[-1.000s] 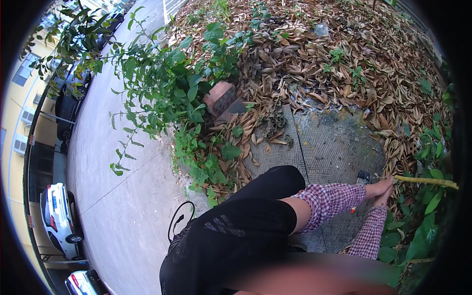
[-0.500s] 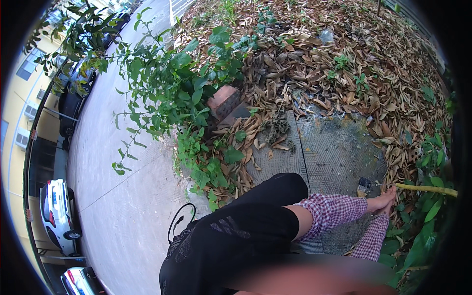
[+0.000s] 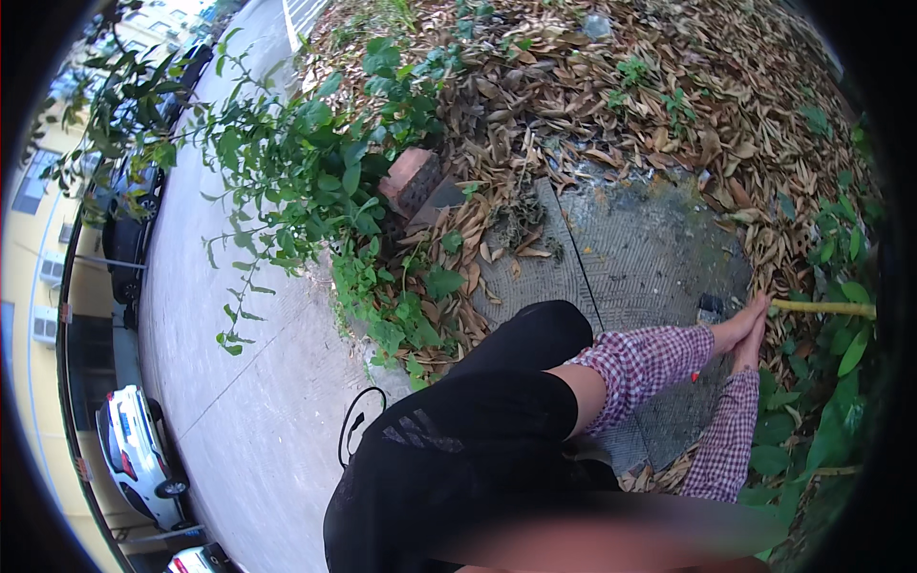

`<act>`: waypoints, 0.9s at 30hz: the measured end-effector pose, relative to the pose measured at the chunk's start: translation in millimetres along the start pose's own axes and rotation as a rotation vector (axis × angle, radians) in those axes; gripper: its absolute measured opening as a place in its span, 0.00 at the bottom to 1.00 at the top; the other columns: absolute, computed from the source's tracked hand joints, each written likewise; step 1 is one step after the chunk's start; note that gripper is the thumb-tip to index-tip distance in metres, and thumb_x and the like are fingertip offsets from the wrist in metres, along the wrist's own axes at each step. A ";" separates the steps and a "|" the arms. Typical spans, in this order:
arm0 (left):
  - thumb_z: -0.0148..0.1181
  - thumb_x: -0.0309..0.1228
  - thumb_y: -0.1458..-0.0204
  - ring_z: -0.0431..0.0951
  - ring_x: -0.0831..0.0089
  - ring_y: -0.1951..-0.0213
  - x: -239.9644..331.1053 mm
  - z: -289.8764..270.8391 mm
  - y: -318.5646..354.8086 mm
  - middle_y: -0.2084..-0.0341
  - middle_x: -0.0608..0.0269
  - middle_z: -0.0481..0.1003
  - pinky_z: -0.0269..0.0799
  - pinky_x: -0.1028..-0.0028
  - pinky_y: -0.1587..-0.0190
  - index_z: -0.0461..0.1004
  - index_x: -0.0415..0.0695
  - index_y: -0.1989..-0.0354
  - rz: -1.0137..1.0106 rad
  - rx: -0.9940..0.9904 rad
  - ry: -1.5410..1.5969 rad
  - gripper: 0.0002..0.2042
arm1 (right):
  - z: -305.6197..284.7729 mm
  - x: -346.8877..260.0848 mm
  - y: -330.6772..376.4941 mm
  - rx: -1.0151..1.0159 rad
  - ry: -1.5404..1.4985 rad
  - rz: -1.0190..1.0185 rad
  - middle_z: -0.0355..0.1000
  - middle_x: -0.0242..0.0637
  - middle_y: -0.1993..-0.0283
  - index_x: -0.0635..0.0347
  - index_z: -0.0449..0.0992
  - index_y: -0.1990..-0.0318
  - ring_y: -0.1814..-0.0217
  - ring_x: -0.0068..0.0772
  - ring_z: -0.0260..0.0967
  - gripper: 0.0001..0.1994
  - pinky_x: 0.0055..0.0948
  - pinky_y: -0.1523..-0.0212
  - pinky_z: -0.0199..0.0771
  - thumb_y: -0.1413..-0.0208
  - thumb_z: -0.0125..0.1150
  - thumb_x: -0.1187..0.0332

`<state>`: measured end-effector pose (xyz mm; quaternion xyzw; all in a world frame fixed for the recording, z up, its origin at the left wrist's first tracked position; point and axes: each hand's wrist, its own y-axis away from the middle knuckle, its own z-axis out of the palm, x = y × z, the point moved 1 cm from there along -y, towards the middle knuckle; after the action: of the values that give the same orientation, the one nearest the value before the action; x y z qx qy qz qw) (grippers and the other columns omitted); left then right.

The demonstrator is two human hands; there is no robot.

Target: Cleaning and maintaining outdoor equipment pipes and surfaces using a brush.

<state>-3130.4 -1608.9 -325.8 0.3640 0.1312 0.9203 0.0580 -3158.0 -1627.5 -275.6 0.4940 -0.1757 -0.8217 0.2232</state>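
Both hands come together at the right, low over the edge of the paved slab, with checked red-and-white sleeves on the forearms. My left hand (image 3: 740, 327) is closed at the near end of a yellow-green stem (image 3: 826, 307), which runs off to the right among leaves. Close against it, my right hand (image 3: 749, 353) is closed at the same spot, its fingers partly covered by the left hand. A small dark block (image 3: 711, 304) lies on the slab just left of the hands.
Dry leaves (image 3: 669, 134) cover the ground beyond the concrete slab (image 3: 630, 248). Green plants (image 3: 841, 382) crowd the right side. A leafy bush (image 3: 306, 162) and a brick (image 3: 413, 181) stand at the left. Past them runs a paved lane (image 3: 229, 325) with parked cars (image 3: 138, 454).
The view has shifted, so the ground and slab sit higher in the picture. Both hands stay together at the stem's end, and more of my right sleeve shows.
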 end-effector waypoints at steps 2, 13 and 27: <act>0.36 0.45 0.47 0.64 0.70 0.62 28.4 -12.5 14.7 0.62 0.60 0.67 0.59 0.70 0.57 0.59 0.45 0.51 0.095 0.141 0.060 0.20 | 8.7 15.3 -35.4 0.030 0.287 0.013 0.50 0.37 0.41 0.56 0.48 0.41 0.40 0.36 0.45 0.31 0.37 0.44 0.45 0.47 0.32 0.44; 0.41 0.34 0.50 0.61 0.78 0.74 208.5 -60.9 70.2 0.73 0.68 0.64 0.58 0.74 0.69 0.59 0.45 0.63 0.432 0.712 0.069 0.09 | -140.8 40.2 -34.4 -0.114 1.715 -0.312 0.64 0.42 0.64 0.61 0.65 0.65 0.60 0.41 0.64 0.18 0.34 0.61 0.63 0.61 0.61 0.61; 0.41 0.34 0.51 0.63 0.77 0.71 231.9 -66.4 137.5 0.70 0.63 0.63 0.59 0.73 0.66 0.60 0.43 0.65 0.341 0.734 0.451 0.09 | -116.3 43.1 -29.0 -0.036 1.336 0.081 0.68 0.42 0.73 0.64 0.65 0.65 0.67 0.33 0.69 0.17 0.25 0.86 0.65 0.63 0.55 0.63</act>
<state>-3346.4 -1707.0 -181.5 0.1677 0.3959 0.8655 -0.2571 -3077.8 -1634.4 -374.4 0.8859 -0.0046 -0.3332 0.3227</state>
